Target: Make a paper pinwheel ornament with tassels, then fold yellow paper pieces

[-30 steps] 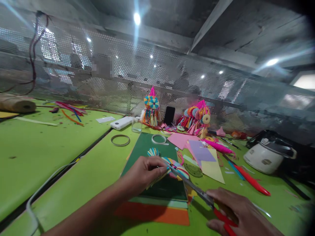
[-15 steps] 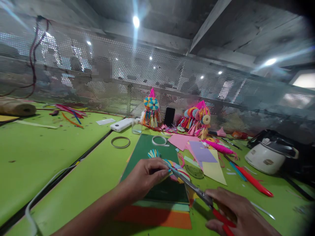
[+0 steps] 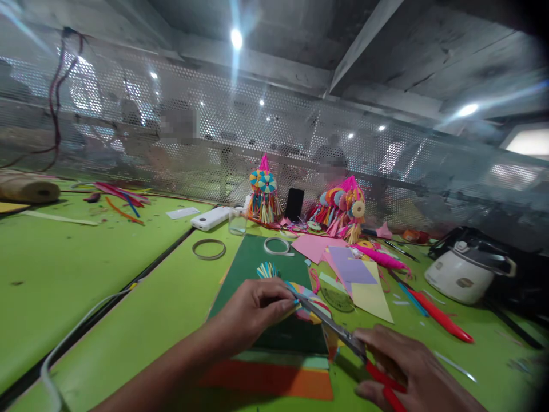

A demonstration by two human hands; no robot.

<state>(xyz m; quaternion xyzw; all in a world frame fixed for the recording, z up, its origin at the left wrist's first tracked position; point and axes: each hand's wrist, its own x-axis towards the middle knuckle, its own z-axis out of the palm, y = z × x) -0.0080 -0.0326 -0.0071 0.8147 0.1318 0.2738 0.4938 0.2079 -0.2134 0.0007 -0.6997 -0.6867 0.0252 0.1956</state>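
Observation:
Over the dark green board [image 3: 249, 257], my left hand [image 3: 261, 306] pinches a small striped paper tassel [image 3: 268, 270], whose fringed end fans out behind the fingers. My right hand [image 3: 398, 366] is wrapped round the red handles of the scissors [image 3: 349, 339]. The scissor blades reach left to my left fingertips, where a small blue and yellow end pokes out; whether they touch it is unclear. Beyond the blades lies a multicoloured paper rosette [image 3: 306, 294], partly covered by them.
Tape rings [image 3: 209, 249], a clear cup [image 3: 237, 222] and a white power bank [image 3: 211, 218] stand left of centre. Coloured paper [image 3: 354, 266], a red-handled tool [image 3: 446, 320] and a white pot [image 3: 458, 277] are to the right. Tasselled ornaments [image 3: 265, 186] stand behind.
The scissors and my right hand have shifted very slightly to the left. My left hand keeps its pinch almost in place.

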